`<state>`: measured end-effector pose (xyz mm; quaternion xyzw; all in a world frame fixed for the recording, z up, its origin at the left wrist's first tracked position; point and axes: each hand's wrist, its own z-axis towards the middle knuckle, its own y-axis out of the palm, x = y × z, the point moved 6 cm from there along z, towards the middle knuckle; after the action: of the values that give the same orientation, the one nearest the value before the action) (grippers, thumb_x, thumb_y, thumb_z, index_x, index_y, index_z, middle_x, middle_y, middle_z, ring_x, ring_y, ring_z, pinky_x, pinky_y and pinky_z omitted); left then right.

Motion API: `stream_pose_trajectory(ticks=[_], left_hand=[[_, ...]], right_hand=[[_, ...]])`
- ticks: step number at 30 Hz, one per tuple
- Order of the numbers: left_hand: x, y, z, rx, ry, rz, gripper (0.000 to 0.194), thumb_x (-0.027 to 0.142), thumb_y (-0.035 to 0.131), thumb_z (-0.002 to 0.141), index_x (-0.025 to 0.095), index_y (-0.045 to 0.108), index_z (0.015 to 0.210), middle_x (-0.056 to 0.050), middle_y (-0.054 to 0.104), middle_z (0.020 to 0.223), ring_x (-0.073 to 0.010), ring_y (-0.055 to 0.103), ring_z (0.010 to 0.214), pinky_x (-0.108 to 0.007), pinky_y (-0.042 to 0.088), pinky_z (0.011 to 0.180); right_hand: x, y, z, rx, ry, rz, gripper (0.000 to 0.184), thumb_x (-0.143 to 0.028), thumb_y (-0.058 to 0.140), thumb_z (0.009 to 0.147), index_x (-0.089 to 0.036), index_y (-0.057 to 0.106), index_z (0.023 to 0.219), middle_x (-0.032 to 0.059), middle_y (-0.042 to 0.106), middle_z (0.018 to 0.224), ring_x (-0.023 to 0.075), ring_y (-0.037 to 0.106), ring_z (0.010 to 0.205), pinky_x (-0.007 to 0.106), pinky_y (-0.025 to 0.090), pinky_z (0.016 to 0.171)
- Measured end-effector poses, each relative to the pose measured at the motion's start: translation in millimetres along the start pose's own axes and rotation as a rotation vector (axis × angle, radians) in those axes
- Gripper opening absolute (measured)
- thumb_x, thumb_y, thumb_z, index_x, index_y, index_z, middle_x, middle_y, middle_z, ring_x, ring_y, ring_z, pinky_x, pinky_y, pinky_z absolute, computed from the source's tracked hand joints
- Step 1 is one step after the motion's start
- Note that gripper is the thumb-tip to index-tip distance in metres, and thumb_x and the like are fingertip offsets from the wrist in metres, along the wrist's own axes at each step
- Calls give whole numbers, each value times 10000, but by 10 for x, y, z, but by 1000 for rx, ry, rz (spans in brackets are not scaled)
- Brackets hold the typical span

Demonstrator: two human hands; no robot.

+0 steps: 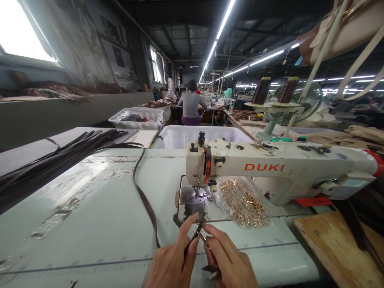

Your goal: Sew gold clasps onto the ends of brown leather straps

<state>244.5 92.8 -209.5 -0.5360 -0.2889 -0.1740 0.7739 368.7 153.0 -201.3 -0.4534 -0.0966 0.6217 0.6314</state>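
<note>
My left hand (172, 260) pinches the end of a long dark brown strap (144, 196) that runs back across the pale green sewing table (99, 224). Beside it, my right hand (229, 260) holds a small gold metal fitting (203, 237) against the strap's tip; a dark tool, perhaps snips, sticks out under its palm. Both hands sit just in front of the needle plate (192, 200) of a white DUKI sewing machine (270, 170). A clear bag of gold fittings (243, 200) lies under the machine's arm.
A pile of dark straps (60, 156) lies at the far left. White bins (180, 136) stand behind the table. A wooden board (336, 248) is at the right. Thread cones (261, 91) and a green fan (297, 108) stand behind the machine. Another person (191, 105) sits ahead.
</note>
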Motion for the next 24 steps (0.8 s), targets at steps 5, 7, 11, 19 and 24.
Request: stream_pose_trajectory(ticks=[5, 7, 11, 19, 24], left_hand=[[29, -183, 12, -218, -26, -76, 338, 282, 374, 1002, 384, 387, 1324, 92, 633, 769, -113, 628, 729, -164, 423, 700], [42, -274, 10, -318, -56, -139, 266, 273, 435, 982, 359, 448, 1233, 82, 635, 893, -116, 608, 856, -166, 405, 796], [72, -337, 3, -428, -37, -192, 113, 264, 391, 998, 271, 504, 987, 59, 592, 935, -116, 561, 891, -172, 377, 804], [80, -273, -29, -328, -18, -117, 341, 261, 336, 979, 302, 294, 1315, 38, 624, 871, -145, 596, 762, -216, 435, 749], [352, -431, -41, -241, 9, -82, 427, 228, 277, 977, 292, 352, 1393, 4, 690, 898, -163, 656, 805, -223, 469, 818]], right_hand=[[27, -138, 155, -139, 16, 458, 148, -200, 425, 983, -191, 572, 968, 87, 606, 1181, 170, 611, 1035, 223, 487, 883], [93, -135, 157, -267, 153, 625, 163, -266, 460, 995, -190, 585, 921, 67, 624, 1141, 173, 608, 1017, 241, 468, 898], [193, -119, 84, -356, 365, 836, 242, -366, 508, 994, -179, 553, 847, 58, 631, 1108, 196, 591, 1022, 276, 447, 895], [-13, -283, 235, -405, 164, 619, 169, -277, 437, 1011, -196, 526, 893, 32, 618, 999, 155, 588, 907, 241, 436, 805], [-48, -229, 235, -286, 56, 309, 127, -198, 425, 962, -183, 547, 994, 95, 547, 1095, 179, 591, 879, 267, 462, 774]])
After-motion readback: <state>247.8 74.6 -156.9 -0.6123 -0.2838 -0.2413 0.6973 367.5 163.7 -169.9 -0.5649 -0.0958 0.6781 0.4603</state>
